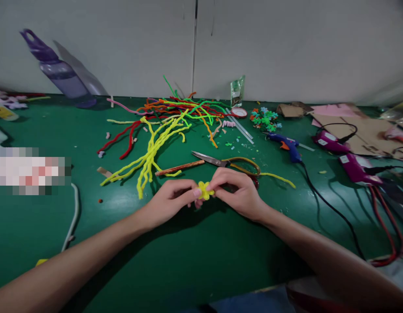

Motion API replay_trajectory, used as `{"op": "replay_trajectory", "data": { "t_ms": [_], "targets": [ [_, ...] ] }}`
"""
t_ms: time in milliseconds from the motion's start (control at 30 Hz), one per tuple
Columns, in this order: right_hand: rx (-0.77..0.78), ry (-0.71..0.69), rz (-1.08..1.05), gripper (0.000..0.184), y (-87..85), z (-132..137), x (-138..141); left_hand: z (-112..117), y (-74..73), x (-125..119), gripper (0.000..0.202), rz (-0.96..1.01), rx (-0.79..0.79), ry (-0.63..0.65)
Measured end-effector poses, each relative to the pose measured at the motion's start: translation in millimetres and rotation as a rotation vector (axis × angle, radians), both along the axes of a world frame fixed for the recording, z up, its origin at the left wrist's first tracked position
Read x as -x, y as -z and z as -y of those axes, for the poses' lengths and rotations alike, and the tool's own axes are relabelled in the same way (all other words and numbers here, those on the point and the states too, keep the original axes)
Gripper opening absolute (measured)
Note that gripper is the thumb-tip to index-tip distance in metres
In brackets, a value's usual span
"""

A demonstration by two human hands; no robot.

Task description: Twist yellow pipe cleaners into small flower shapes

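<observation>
A small yellow pipe-cleaner flower (205, 191) with looped petals is pinched between my two hands, above the green table. My left hand (175, 195) grips its left side with thumb and fingers. From the right, my right hand (239, 191) pinches a petal with thumb and forefinger. Just beyond the hands lie scissors (217, 160) with yellow handles and a thin brown stick (178, 168). Yellow pipe cleaners (152, 150) spread in a bundle to the left of the stick. One more yellow strand (280, 178) shows past the scissor handles.
Multicoloured pipe cleaners (191, 106) pile near the wall. At right are a blue glue gun (288, 145) with its cord, purple devices (358, 169) and cardboard (361, 130). A purple bottle (64, 78) stands at back left. Small blue-green pieces (266, 118) sit in a cluster.
</observation>
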State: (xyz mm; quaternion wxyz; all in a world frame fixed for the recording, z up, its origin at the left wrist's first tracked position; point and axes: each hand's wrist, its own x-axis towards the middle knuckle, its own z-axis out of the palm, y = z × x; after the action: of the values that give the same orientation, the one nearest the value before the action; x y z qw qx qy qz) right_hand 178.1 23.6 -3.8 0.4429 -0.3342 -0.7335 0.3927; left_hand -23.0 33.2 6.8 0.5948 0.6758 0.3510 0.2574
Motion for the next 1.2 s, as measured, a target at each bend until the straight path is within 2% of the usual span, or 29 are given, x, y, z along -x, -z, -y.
{"op": "replay_trajectory", "data": {
  "t_ms": [67, 167, 267, 333, 467, 800, 967, 1100, 1200],
  "targets": [
    [0.052, 0.02, -0.003, 0.008, 0.4, 0.5, 0.2, 0.8, 1.6, -0.6, 0.027, 0.001, 0.017, -0.022],
    [0.273, 0.032, -0.048, 0.01, -0.6, 1.1, 0.1, 1.4, 3.9, -1.2, 0.028, 0.004, 0.013, -0.071],
    [0.413, -0.055, 0.027, 0.016, -3.2, 1.6, 0.3, 1.4, 4.0, -1.4, 0.03, -0.009, 0.003, -0.093],
    [0.419, -0.103, 0.113, 0.024, -5.1, 2.0, 1.0, 1.5, 3.3, -1.5, 0.03, -0.013, -0.005, -0.09],
    [0.387, -0.105, 0.194, 0.031, -7.5, 3.0, 2.9, 1.7, 3.0, -1.3, 0.029, -0.033, -0.052, -0.066],
    [0.568, -0.212, 0.086, 0.03, -2.7, 2.9, 0.1, -1.6, 5.4, 1.9, 0.03, -0.131, -0.25, 0.036],
    [0.594, -0.219, 0.086, 0.031, -4.2, 2.7, 0.8, -0.5, 5.0, 1.3, 0.031, -0.145, -0.226, 0.021],
    [0.539, -0.17, 0.108, 0.031, -5.4, 5.9, 4.9, 2.2, 6.0, 0.7, 0.034, -0.13, -0.172, -0.05],
    [0.518, -0.152, 0.145, 0.031, -5.8, 7.6, 6.5, 2.6, 5.3, 0.3, 0.031, -0.137, -0.183, -0.048]
  ]
}}
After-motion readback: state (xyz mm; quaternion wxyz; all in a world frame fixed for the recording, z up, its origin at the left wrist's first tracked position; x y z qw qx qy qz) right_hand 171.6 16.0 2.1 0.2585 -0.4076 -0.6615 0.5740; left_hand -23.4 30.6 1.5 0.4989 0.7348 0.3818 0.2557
